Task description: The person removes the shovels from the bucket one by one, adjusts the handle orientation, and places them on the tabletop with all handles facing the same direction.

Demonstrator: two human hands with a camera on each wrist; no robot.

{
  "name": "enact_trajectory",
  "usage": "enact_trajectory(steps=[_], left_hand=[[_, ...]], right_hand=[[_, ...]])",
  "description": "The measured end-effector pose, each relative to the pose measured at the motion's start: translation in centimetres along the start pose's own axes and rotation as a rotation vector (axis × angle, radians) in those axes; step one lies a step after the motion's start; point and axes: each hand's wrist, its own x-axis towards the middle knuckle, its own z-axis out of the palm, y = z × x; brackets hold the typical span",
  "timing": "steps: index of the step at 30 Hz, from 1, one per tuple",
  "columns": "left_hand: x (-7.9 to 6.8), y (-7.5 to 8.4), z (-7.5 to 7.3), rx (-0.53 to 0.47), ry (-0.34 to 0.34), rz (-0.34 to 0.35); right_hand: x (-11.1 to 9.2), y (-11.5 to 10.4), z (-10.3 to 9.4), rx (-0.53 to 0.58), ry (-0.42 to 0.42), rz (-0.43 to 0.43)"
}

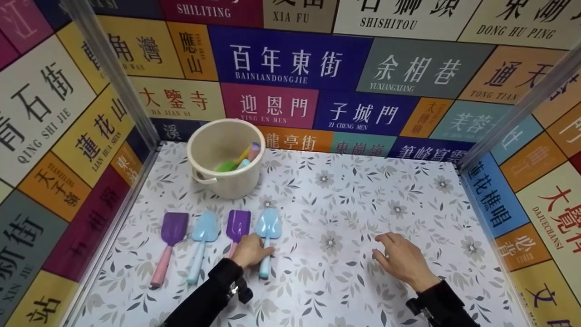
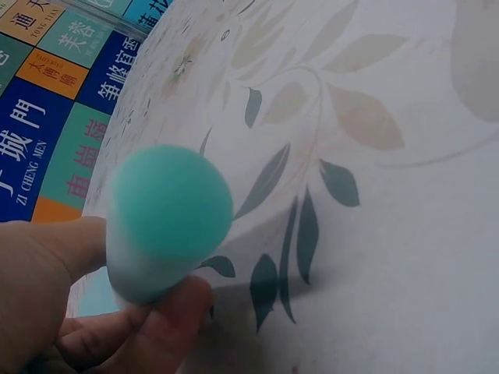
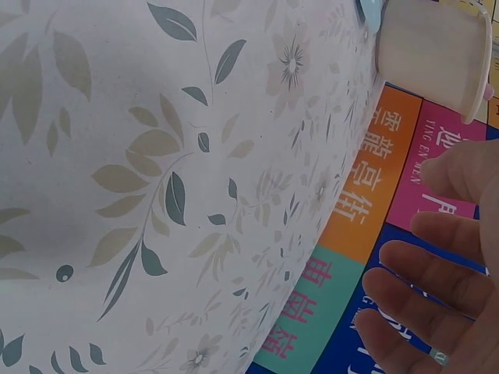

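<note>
Your left hand (image 1: 251,252) grasps the handle of the rightmost blue shovel (image 1: 268,221), beside a purple shovel (image 1: 238,224), on the flowered tablecloth (image 1: 313,277) in front of the white bucket (image 1: 233,184). Your right hand (image 1: 403,261) is released, fingers loosely bent, well apart from the shovels.

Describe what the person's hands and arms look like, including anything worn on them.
Both the left hand and the right hand are bare, without gloves. A black left sleeve and a black right sleeve cover the forearms. Each wrist carries a small dark device, the left one with a shiny metallic part beside it. Any markings are too small to read.
</note>
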Motion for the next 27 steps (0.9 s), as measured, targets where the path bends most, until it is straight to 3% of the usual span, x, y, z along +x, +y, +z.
enact_trajectory(steps=[14,20,25,27], left_hand=[[-0.3,-0.5,-0.3,0.057,0.013,0.084],[-0.5,-0.3,-0.6,0.061,0.004,0.085],[-0.6,0.1,-1.5,0.054,-0.001,0.081],[-0.6,0.5,-2.2,0.06,0.012,0.115]], right_hand=[[-0.1,-0.1,-0.2,0.004,-0.007,0.004],[-0.1,-0.2,-0.3,0.004,-0.007,0.012],[-0.1,-0.4,-0.4,0.01,-0.012,0.02],[-0.1,-0.4,-0.5,0.014,-0.008,0.02]])
